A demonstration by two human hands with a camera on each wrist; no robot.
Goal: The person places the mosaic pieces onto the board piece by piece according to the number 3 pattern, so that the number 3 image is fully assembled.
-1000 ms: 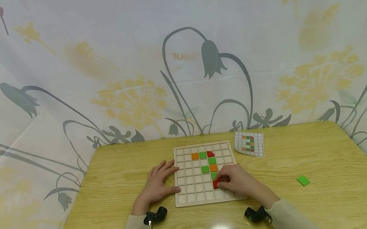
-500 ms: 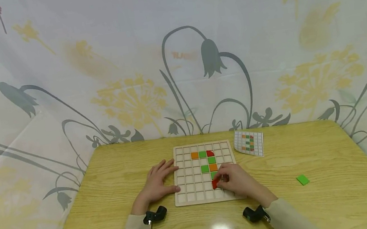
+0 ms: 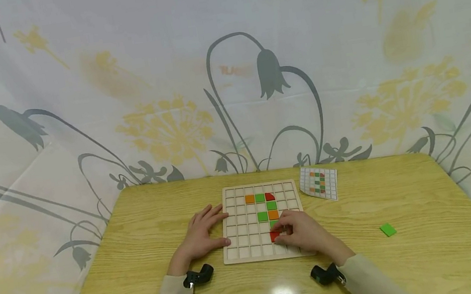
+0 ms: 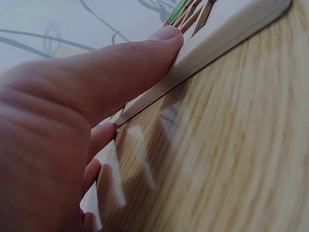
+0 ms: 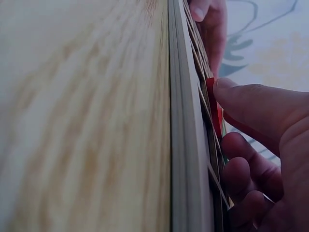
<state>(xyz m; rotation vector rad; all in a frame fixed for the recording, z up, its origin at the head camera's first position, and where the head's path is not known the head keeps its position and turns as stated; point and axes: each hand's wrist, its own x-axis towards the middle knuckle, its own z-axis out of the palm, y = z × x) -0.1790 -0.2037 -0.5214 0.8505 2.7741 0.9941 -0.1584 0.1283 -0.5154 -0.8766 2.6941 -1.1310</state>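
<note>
A light wooden grid board lies on the table, bearing several coloured tiles, among them an orange tile and a red rounded-corner tile. My right hand is over the board's lower right part. Its thumb and fingers pinch a red tile at a cell just below a green tile that the fingers partly cover. In the right wrist view the thumb presses against the red tile's edge, which stands above the grid. My left hand rests at the board's left edge, thumb and fingers spread.
A small pattern card with a coloured grid design lies behind the board's right corner. One loose green tile is on the wooden table to the right. A flower-printed curtain hangs behind the table's back edge.
The red tile in my right hand has shifted slightly left at its cell and looks flatter than half a second ago. My left hand stays at the board's edge.
</note>
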